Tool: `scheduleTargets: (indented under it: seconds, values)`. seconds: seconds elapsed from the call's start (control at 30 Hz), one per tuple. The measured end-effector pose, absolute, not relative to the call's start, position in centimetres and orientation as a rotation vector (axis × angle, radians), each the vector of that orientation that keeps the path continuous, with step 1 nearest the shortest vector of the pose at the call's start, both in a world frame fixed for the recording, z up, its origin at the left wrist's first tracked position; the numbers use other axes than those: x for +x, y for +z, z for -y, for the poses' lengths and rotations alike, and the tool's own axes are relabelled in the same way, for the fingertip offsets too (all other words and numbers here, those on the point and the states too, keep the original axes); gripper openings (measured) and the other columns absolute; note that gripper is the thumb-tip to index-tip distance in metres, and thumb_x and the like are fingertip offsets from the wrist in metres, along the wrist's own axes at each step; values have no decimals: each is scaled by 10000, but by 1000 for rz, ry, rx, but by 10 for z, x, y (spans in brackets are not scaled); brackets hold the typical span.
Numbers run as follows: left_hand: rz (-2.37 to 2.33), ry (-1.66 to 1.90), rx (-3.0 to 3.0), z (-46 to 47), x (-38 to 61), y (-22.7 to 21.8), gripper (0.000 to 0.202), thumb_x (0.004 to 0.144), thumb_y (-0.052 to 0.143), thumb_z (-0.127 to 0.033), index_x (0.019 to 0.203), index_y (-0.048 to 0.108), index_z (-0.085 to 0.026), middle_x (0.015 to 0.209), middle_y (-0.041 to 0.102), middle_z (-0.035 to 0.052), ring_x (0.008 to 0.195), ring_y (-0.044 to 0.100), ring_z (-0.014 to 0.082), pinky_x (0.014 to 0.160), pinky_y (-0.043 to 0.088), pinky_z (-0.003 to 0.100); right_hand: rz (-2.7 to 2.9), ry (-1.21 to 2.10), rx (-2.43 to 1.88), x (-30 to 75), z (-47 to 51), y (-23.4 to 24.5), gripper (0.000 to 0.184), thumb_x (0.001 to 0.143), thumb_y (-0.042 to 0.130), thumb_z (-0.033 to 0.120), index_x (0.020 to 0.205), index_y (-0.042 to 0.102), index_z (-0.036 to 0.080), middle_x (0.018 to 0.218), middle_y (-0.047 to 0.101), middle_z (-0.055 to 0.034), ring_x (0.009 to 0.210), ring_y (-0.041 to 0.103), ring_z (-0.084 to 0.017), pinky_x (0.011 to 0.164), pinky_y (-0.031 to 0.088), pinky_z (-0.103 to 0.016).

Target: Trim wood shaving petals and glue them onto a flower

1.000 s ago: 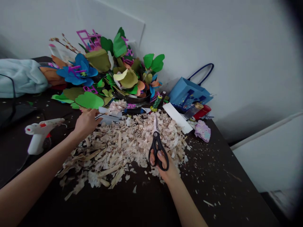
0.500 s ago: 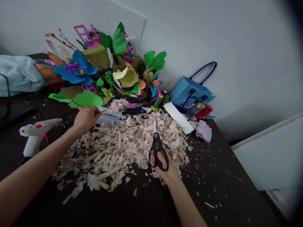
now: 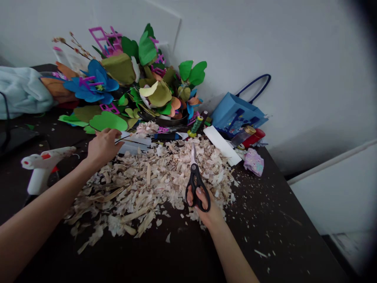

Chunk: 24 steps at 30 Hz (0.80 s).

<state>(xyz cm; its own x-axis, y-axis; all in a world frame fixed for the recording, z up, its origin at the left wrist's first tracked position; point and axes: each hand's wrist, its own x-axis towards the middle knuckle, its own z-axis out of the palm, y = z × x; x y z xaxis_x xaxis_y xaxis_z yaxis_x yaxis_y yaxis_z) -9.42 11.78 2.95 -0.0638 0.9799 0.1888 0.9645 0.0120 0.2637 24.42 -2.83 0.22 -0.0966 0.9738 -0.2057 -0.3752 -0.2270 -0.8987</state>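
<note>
My right hand [image 3: 207,208] has its fingers through the black handles of a pair of scissors [image 3: 194,179]. The scissors' blades are together and point away from me over a heap of pale, dry petal-like scraps [image 3: 165,177]. At the left of the heap, my left hand [image 3: 103,145] pinches a thin dark stem [image 3: 120,139] that runs towards a pale pink flower [image 3: 147,127]. Whether the stem joins this flower, I cannot tell. Beside the hand lie translucent strips [image 3: 134,146].
A white glue gun [image 3: 41,169] stands at the left. Behind are large blue, green and olive flowers [image 3: 159,94]. Green thread [image 3: 196,125], a white strip [image 3: 222,145], a blue bag [image 3: 235,114], a jar [image 3: 243,136] and a lilac cloth [image 3: 253,162] sit at the right.
My left hand has shifted slightly left, still pinching the thin stem. The right hand and scissors stay in nearly the same place.
</note>
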Motion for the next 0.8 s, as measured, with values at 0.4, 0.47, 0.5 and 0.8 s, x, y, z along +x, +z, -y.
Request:
scheduleTargets:
  seconds: [0.4, 0.47, 0.5, 0.8]
  values:
    - [-1983, 909, 2269, -72, -74, 61, 283, 916, 484, -356, 1011, 672, -167, 936, 701, 104, 701, 623, 230, 654, 432, 336, 913, 1437, -990, 249, 29, 10, 417, 759, 787, 568, 894, 707, 181, 625, 570, -16, 586, 494, -167, 514, 330, -286]
    - [-1855, 908, 2284, -69, -66, 62, 250, 895, 490, -366, 893, 674, -197, 774, 688, 65, 618, 589, 209, 602, 397, 318, 898, 1448, -997, 250, 30, 10, 392, 762, 795, 538, 873, 694, 176, 615, 569, -9, 577, 504, -157, 502, 322, -271]
    - [-1811, 873, 2277, -68, -61, 61, 249, 886, 500, -387, 831, 667, -211, 691, 667, 47, 574, 566, 201, 573, 375, 311, 899, 1465, -998, 250, 30, 10, 383, 767, 794, 525, 869, 684, 172, 613, 571, -6, 568, 509, -151, 489, 310, -262]
    - [-1609, 573, 2343, -93, -14, 52, 294, 847, 520, -290, 1081, 679, -212, 942, 756, 80, 666, 664, 214, 570, 428, 291, 885, 1535, -920, 250, 29, 6, 319, 841, 738, 477, 890, 635, 180, 626, 623, -11, 524, 550, -144, 414, 243, -227]
